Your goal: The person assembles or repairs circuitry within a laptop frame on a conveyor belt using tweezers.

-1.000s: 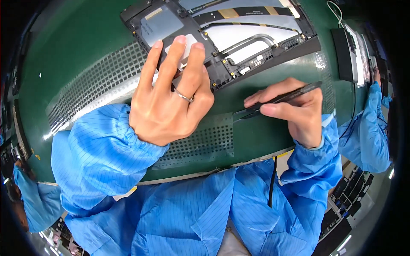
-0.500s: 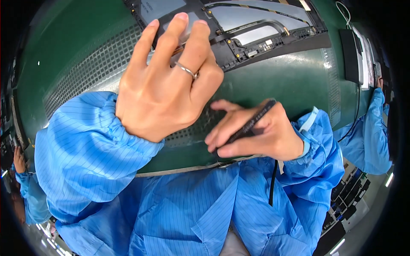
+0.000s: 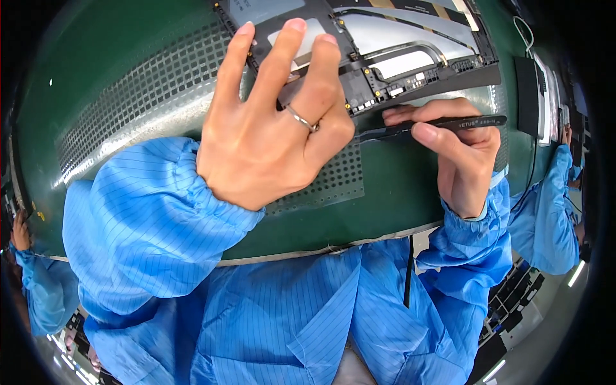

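My left hand (image 3: 273,128), a ring on one finger, lies over a flat dark electronics housing (image 3: 333,70). Three of its fingers are stretched and spread on the housing; another finger is bent and the thumb is hidden underneath. The housing has silver panels, thin dark cables, small gold screws and connectors. In my right hand (image 3: 459,144) are black tweezers (image 3: 471,122), pinched between thumb and fingers and held nearly level just below the housing's near edge. The tweezers' tips point left, beside the bent finger of my left hand; whether they grip anything cannot be made out.
A perforated sheet (image 3: 337,176) lies under my left hand on the green mat (image 3: 404,205). A grid-patterned clear strip (image 3: 147,83) stretches to the left. At the right stand a black box-like object (image 3: 527,96) and a white cable (image 3: 523,32). Blue-sleeved people (image 3: 545,224) are at both sides.
My right hand has moved up and to the right, and the tweezers have swung from slanted to nearly level. My left hand stays on the housing; the view has shifted slightly.
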Tool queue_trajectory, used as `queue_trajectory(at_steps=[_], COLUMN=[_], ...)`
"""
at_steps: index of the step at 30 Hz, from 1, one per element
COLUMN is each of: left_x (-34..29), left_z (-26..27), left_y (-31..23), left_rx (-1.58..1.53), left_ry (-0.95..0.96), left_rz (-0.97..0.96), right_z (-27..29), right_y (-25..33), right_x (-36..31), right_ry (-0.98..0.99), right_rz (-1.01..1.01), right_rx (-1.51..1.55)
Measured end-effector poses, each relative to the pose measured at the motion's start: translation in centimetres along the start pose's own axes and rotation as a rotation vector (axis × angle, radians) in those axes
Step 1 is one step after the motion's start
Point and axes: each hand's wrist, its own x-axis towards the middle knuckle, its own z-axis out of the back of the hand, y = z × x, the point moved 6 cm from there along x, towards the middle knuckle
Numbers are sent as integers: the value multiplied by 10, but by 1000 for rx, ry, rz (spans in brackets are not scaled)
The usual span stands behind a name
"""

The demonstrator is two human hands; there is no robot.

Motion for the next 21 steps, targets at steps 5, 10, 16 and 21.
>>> queue_trajectory(at_steps=[5, 10, 16, 21], left_x=[11, 17, 14, 1], left_z=[-4, -7, 6, 9], left_y=[-5, -12, -13, 0], left_rx=[-5, 3, -23, -65], left_ry=[14, 49, 30, 39], left_rz=[-10, -16, -41, -28], right_z=[13, 17, 5, -11], right_y=[4, 4, 3, -2], right_x=[2, 1, -3, 0], right_ry=[8, -2, 31, 34], right_rz=[55, 22, 82, 72], right_rx=[-76, -160, -158, -155])
